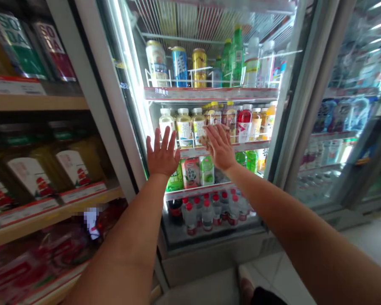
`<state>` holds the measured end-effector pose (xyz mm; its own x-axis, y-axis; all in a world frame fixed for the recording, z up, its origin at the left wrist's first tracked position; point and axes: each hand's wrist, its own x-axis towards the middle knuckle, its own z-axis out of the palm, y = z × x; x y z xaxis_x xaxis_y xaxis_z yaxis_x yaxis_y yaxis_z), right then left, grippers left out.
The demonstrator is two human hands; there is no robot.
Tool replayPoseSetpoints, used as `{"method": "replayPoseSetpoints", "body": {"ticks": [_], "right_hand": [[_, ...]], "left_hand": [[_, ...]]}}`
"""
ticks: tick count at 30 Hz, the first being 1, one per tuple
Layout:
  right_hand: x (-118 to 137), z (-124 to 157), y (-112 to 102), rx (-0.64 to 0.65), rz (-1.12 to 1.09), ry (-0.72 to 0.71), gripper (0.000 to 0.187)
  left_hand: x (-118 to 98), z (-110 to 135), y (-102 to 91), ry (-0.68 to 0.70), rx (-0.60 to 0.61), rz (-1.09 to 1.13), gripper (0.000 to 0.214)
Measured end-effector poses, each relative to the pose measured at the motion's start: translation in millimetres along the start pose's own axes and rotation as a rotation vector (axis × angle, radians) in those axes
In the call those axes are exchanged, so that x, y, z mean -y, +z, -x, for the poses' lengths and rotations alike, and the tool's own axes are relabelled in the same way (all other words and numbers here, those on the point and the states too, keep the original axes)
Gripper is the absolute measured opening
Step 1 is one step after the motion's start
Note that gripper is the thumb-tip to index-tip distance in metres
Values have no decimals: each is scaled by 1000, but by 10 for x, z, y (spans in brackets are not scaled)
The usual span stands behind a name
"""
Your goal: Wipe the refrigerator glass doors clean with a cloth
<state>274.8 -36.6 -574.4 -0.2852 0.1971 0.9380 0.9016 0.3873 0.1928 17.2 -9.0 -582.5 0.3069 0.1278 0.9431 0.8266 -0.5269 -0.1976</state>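
Top left shelf: green-and-white pack [17, 40] reads "SODA", split over two lines, SO above DA. Red pack [53, 44] beside it carries the same "SODA", same split. Fridge, upper shelf strip [209, 93]: short run of white characters at its left end, not legible. Pale bottles [184, 127] just above left hand [161, 154]: labels printed, too small to read. Pink carton [190, 173] one shelf lower: characters present, blurred. Price tags [82, 192] on the left shelves: illegible.
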Motion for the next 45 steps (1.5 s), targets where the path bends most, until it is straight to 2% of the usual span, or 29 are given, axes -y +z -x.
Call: {"method": "replayPoseSetpoints", "body": {"ticks": [2,5,8,10,11,12,14,17,19,21,23,24,27,30,32,34,36,37,39,42,43,45], "right_hand": [[59,95,13,93,-9,-117,53],[-12,-58,-47,165,-15,-220,50],[-104,-275,-78,34,0,-77,54],[-88,-241,-49,-31,-6,22,57],[-62,-168,-29,-27,-13,29,57],[-35,-79,-11,4,-21,-1,57],[-11,59,-2,113,-33,-147,54],[-100,-36,-76,230,-32,-342,49],[-191,-242,-135,180,-11,-282,49],[-227,-374,-153,71,13,-89,54],[-178,-325,-128,16,25,46,57],[-133,-238,-113,32,22,57,58],[-46,52,-120,198,-8,-76,54],[-167,68,-228,354,-47,-259,50],[-315,-36,-295,319,-41,-241,52],[-425,-75,-320,189,-4,-99,56],[-457,20,-310,104,21,4,58],[-451,100,-302,114,18,7,58],[-438,242,-300,212,-14,-66,56],[-513,232,-354,354,-54,-207,54],[-562,176,-376,346,-53,-219,54],[-654,80,-397,234,-36,-146,55]], "left_hand": [[-3,-1,0,2,1,11,74],[-9,-8,-6,-23,19,30,72],[-17,-15,-9,-45,33,48,70],[-20,-16,-8,-49,38,53,70],[-20,-16,-6,-50,38,53,69],[-20,-15,-4,-50,36,51,68],[-16,-13,1,-46,32,53,67],[-11,-8,4,-37,16,55,68],[-12,-6,1,-35,12,47,69],[-20,-8,-7,-37,26,37,69],[-30,-13,-14,-49,50,39,69],[-34,-18,-16,-58,61,46,69],[-32,-33,-6,-94,90,80,69],[-23,-46,8,-117,118,82,70],[-24,-51,4,-128,137,86,70],[-34,-55,-10,-143,150,101,70],[-46,-58,-26,-153,154,114,70],[-52,-59,-33,-155,156,114,70],[-60,-61,-43,-152,153,104,70],[-69,-65,-55,-148,153,85,71],[-74,-66,-59,-147,153,78,72],[-87,-68,-70,-146,150,72,74]]}}
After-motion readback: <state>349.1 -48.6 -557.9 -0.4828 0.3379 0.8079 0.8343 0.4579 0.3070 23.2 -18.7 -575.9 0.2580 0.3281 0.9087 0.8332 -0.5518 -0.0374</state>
